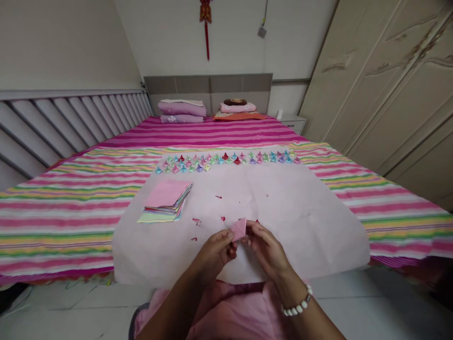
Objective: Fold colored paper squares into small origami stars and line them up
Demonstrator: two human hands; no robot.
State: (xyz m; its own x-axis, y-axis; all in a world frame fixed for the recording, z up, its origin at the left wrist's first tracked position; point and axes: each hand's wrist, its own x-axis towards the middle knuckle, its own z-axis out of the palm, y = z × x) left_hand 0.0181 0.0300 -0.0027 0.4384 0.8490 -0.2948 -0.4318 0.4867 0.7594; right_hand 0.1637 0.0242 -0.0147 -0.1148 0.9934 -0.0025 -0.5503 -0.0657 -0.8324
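Folded pink paper (239, 229), a small piece with creases across its face, is held up over the near part of the pale sheet (283, 203), which serves as the landmark for what follows. Above that near part, the left hand (216, 248) has its thumb and fingers pinched on the paper's left edge. The right hand (267, 250) comes in from the opposite side, its fingers curled and close together at the paper's right edge; I cannot tell whether they pinch it or only touch it. A white beaded bracelet (299, 309) circles the right wrist, nearer the wearer than the sheet's front edge. On the left part of the sheet lies a paper stack (168, 193), pink on top, with mixed colours showing at its uneven edges. Along the sheet's far edge, small folded paper pieces (225, 156) in red, blue, green, pink and purple are set out in rows, with more of them toward the left. Little red scraps (197, 221) are scattered around the sheet's middle and near part. Striped bedcover (63, 208) spreads to both sides of the sheet and beyond it. Well past the sheet's far edge, folded purple bedding (182, 108) is piled before a grey headboard (191, 85).
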